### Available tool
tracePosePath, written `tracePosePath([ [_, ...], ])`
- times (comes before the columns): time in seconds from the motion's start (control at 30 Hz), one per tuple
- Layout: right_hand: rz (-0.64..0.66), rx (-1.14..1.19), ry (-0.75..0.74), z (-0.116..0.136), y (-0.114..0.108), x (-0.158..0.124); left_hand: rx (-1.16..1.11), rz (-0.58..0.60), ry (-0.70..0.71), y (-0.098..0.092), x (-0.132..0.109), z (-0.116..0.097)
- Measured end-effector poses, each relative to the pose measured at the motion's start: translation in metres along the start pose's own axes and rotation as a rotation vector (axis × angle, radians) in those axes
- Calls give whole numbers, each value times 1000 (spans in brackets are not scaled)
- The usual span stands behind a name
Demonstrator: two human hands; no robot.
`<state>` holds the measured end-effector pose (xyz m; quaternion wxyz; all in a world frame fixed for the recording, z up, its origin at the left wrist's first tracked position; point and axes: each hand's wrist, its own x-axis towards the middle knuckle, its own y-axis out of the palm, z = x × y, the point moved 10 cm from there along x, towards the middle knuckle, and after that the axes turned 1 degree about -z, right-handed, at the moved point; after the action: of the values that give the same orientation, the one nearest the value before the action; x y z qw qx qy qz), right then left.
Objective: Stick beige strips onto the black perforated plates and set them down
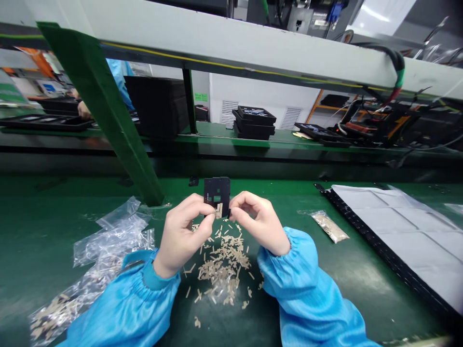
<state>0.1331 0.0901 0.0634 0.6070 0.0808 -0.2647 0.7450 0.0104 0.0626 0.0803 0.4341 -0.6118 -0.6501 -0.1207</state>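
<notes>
My left hand (183,231) and my right hand (258,219) together hold a small black plastic frame part (217,191) upright above the green table. Both hands pinch its lower edge, where a small tan strip (219,210) sits between the fingertips. Directly below lies a loose pile of tan strips (222,262) scattered on the table surface. Both arms wear blue sleeves.
Clear plastic bags (112,236), some holding tan strips, lie at the left. A small bag of strips (330,226) lies at the right beside a black tray stack covered by a white sheet (401,226). A green post (108,115) rises left of centre. Black trays (253,123) stand behind; another person's blue sleeve (121,79) shows at back left.
</notes>
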Motion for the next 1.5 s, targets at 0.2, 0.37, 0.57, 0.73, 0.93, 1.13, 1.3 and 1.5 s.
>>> tracePosePath([
  [0.2,-8,-26,-10,3,-1,-1,-54,1,-16,-1,0,2],
  [0.37,-16,-47,-11,3,0,-2,-122,-8,-41,-1,0,6],
  [0.57,-24,-53,-7,6,0,-3,-248,-11,-38,0,-4,15],
  [0.73,-33,-60,-40,13,0,-5,-400,10,-56,5,-7,25],
  [0.93,-24,-51,-67,17,2,-7,-512,-8,-131,7,-10,39],
  [1.13,9,3,-60,18,7,-9,-679,-16,-211,11,-10,46],
  [1.3,-4,-12,-71,18,7,-9,-914,16,-294,23,-8,42],
  [1.5,-22,-10,-65,16,3,-8,-1060,81,-340,32,-7,31],
])
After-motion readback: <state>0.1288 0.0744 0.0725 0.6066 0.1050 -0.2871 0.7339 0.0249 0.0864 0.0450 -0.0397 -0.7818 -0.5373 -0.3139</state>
